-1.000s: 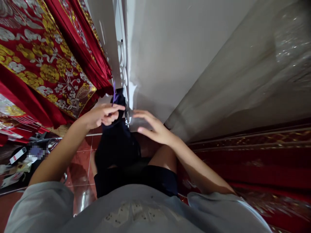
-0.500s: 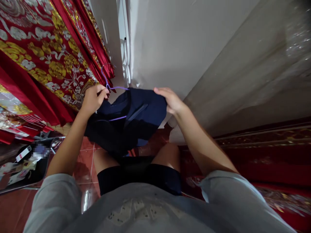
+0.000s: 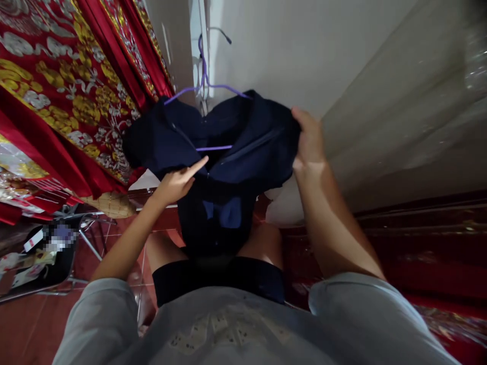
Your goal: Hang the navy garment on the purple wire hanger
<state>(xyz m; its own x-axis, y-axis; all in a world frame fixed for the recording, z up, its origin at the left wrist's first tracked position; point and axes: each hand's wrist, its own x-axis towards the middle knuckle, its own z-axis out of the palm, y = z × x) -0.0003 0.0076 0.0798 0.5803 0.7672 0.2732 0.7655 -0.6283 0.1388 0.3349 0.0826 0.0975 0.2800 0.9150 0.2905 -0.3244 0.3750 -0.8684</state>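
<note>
A navy short-sleeved shirt (image 3: 251, 147) hangs on a purple wire hanger (image 3: 224, 87), its collar spread and its zip front partly undone. The hanger's bottom bar shows through the neck opening. Near the top of the hanger's hook is a white metal frame; whether the hook rests on it I cannot tell. My right hand (image 3: 311, 139) grips the shirt's right-side sleeve, thumb on top, other fingers mostly hidden behind. At the front opening, my left hand (image 3: 177, 185) has its index finger stretched out over the cloth, with nothing held.
Red curtain cloth (image 3: 95, 96) with gold and silver embroidery hangs at left. A pale wall (image 3: 304, 45) stands ahead, with translucent plastic sheeting (image 3: 403, 116) at right. Lower left, a black chair (image 3: 72, 253) with metal legs holds small items. Red tiles (image 3: 34, 324) cover the floor.
The shirt and hanger have risen and spread open, with the hanger's hook further up. My left hand has let go of the hanger's neck and moved to the front opening. My right hand has moved up and right.
</note>
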